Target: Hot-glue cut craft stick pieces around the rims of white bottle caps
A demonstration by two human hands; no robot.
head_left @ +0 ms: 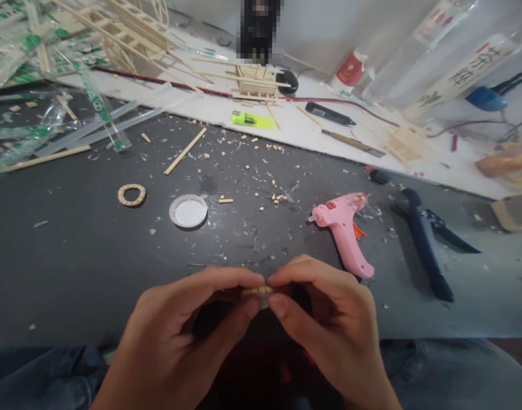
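Strip of pale segments [260, 290] points crosswise, its long axis running left to right, pinched by left hand [175, 319] and right hand [340, 310].

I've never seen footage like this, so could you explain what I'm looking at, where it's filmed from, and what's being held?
There's no machine here, just a person's bare hands. The picture comes from a camera worn on their head, looking forward and down. The left hand and right hand together pinch a small pale piece; the fingers hide most of it, so I can't tell its full shape. On the dark tabletop lie a pale ring, a round white lid, a thin stick, a pink glue gun and a dark-handled tool, with little pale bits scattered about.
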